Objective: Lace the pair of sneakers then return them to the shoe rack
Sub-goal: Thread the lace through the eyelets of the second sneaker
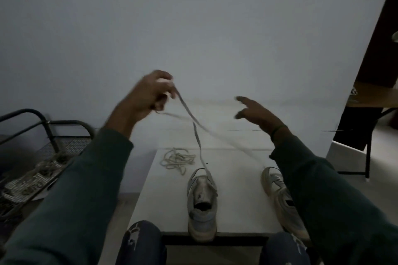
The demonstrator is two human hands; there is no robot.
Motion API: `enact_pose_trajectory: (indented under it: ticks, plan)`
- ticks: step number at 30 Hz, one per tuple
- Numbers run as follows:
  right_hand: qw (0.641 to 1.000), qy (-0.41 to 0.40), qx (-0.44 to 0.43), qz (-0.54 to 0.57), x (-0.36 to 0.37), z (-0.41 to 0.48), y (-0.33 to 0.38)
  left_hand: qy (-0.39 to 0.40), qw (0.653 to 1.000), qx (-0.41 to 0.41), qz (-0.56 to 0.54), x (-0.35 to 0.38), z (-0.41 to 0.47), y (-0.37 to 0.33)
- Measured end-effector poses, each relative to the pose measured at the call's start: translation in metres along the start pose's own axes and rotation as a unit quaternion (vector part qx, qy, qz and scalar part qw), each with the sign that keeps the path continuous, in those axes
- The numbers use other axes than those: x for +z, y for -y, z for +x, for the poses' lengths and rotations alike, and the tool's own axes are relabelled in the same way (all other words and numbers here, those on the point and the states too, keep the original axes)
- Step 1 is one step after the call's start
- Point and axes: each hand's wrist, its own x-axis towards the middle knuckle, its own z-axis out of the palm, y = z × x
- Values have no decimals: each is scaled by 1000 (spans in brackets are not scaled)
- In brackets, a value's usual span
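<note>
A grey sneaker (202, 204) stands on the small white table (237, 189), toe pointing away from me. A flat lace (197, 135) runs up from its front eyelets to my left hand (150, 94), which is raised above the table and pinches the lace; a second blurred strand slants down to the right. My right hand (256, 114) hovers in the air to the right with fingers spread, holding nothing. The second sneaker (280, 191) lies at the table's right edge, partly hidden by my right sleeve. A loose tangled lace (177, 160) lies on the table's far left part.
A black metal shoe rack (43, 157) with a mesh shelf and shoes stands at the left. A plain wall is straight ahead. A dark table and chair legs (366, 135) are at the right. My knees in torn jeans (140, 241) sit at the table's near edge.
</note>
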Motion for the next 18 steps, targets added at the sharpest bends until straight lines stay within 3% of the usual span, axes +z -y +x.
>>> enact_pose_trajectory:
  ticks: [3,5,8,11,13,16,18]
  plan:
    - [978,180,-90,49,28,-17,60,112,975,-67,180,42,-1,4]
    - [972,190,-129,51,35,-23,78,113,967,-79,216,53,2,10]
    - [987,95,-106,74,28,-19,73,70,979,-86,170,37,3,12]
    - [989,-87,-16,120,7,4,37,88,978,-97,159,5,-1,14]
    - [980,-189,31,44,-10,23,7,115,970,-112,182,-11,-6,17]
    - [961,-237,131,59,-32,37,-24,137,973,-127,137,-28,-14,20]
    - [954,-244,173,-16,-41,48,-42,126,983,-117,67,-35,-16,22]
